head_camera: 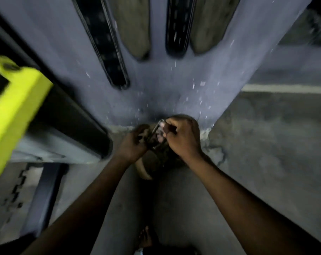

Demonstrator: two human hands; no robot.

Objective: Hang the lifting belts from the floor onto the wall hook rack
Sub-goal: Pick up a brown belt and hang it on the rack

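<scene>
A brown leather lifting belt [152, 162] with a metal buckle [157, 133] is held low in front of the grey wall, just above the floor. My left hand [133, 144] grips the belt on the buckle's left side. My right hand [181, 138] pinches the buckle frame from the right. On the wall above hang several belts: a black one [104, 43], a tan one [134, 28], a second black one [178, 26] and another tan one [209, 24]. The hook rack itself is out of view above the frame.
A yellow bar [14, 107] on a dark machine frame [69, 116] juts in at the left. Concrete floor [266, 144] with a white line [284, 88] spreads to the right. A bare foot [146, 238] shows at the bottom centre.
</scene>
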